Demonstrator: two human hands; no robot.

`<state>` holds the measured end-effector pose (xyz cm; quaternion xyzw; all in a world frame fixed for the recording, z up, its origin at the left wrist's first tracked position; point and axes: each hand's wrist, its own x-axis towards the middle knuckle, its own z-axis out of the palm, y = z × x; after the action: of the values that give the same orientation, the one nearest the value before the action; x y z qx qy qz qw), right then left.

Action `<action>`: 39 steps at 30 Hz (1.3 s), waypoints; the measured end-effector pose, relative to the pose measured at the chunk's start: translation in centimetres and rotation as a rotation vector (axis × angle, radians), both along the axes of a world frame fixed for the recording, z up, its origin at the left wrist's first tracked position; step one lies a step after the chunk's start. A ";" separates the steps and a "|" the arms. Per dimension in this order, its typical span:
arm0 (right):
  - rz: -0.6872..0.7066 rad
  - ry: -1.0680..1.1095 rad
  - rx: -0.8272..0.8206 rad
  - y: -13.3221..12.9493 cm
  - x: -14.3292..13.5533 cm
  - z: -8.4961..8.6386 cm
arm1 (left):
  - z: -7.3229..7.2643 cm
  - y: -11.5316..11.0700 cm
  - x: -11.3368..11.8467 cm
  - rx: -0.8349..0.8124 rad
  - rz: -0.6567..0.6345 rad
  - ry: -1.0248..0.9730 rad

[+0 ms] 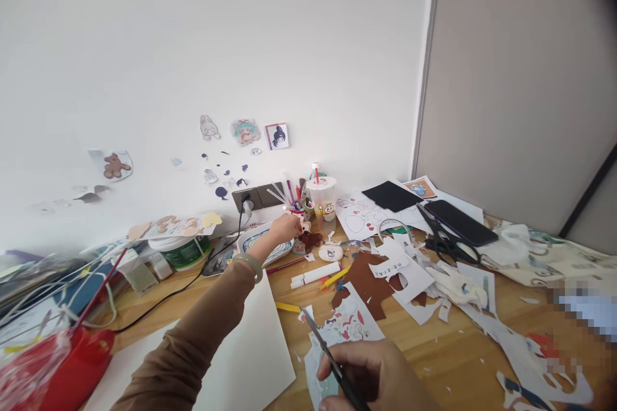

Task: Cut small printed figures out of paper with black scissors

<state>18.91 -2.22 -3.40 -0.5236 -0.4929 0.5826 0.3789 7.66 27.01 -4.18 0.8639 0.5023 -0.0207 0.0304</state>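
Note:
My left hand [285,228] reaches out toward the wall, its fingers closed beside a small brown paper cutout [309,242] and a pen holder [307,207]. Whatever those fingers hold, if anything, is hidden. Low in the view, my right hand [369,369] grips slim dark tweezers [332,359] pointing up and away. Close to their tip lies a small white paper scrap [304,314]. Beneath the tweezers is a printed sheet with red and blue shapes [354,318]. A large white sheet [250,347] lies under my left forearm.
A lidded drink cup [324,205] stands near the wall. To the right are black scissors [450,244], a phone [460,221], brown paper [369,282] and cut scraps. White markers [315,275] lie centrally. A red object [77,359], a green-labelled tub [180,252] and a cable occupy the left.

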 end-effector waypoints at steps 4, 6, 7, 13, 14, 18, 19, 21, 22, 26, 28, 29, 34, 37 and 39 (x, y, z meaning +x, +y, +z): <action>0.023 0.003 -0.004 -0.2 -0.1 0.3 | 1.5 -1.0 -0.5 0.050 -0.029 -0.069; 0.010 -0.028 0.002 -0.2 -0.3 0.4 | 2.6 -1.7 -0.7 0.071 -0.058 -0.116; 0.005 -0.047 0.003 -0.1 -0.4 0.5 | 3.3 -2.0 -0.8 0.077 -0.076 -0.139; 0.007 -0.109 0.048 -0.5 -0.7 1.0 | 8.1 -4.1 -2.4 0.139 -0.192 -0.282; 0.015 -0.111 0.069 -0.5 -0.7 1.0 | 8.9 -4.5 -2.7 0.163 -0.199 -0.303; 0.052 -0.095 0.166 -0.6 -0.6 0.2 | 11.7 -6.1 -4.1 0.274 -0.216 -0.366; 0.060 -0.099 0.178 -0.5 -0.5 -0.1 | 12.2 -6.5 -4.6 0.307 -0.217 -0.382; 0.053 -0.114 0.192 -0.3 -0.5 -0.5 | 12.9 -7.2 -5.5 0.380 -0.214 -0.420; 0.045 -0.123 0.195 -0.2 -0.4 -0.7 | 13.2 -7.5 -6.0 0.416 -0.209 -0.440; 0.009 -0.147 0.200 0.1 -0.6 -0.8 | 13.8 -8.2 -8.3 0.512 -0.193 -0.494; 0.003 -0.156 0.207 0.2 -0.6 -0.8 | 14.1 -8.4 -9.2 0.525 -0.199 -0.500; 0.006 -0.166 0.215 0.2 -0.6 -0.8 | 14.3 -8.5 -9.6 0.524 -0.206 -0.498; 0.037 -0.216 0.238 0.3 -0.6 -0.9 | 15.5 -8.8 -10.5 0.476 -0.246 -0.472; 0.025 -0.217 0.231 0.5 -0.6 -1.4 | 16.1 -8.9 -10.6 0.437 -0.255 -0.471; 0.023 -0.216 0.226 0.5 -0.6 -1.6 | 16.4 -9.1 -10.6 0.408 -0.251 -0.481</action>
<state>18.35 -1.68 -5.01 -0.5316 -0.5992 0.4678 0.3735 -2.93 17.91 12.18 0.8875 0.3642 0.2810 -0.0285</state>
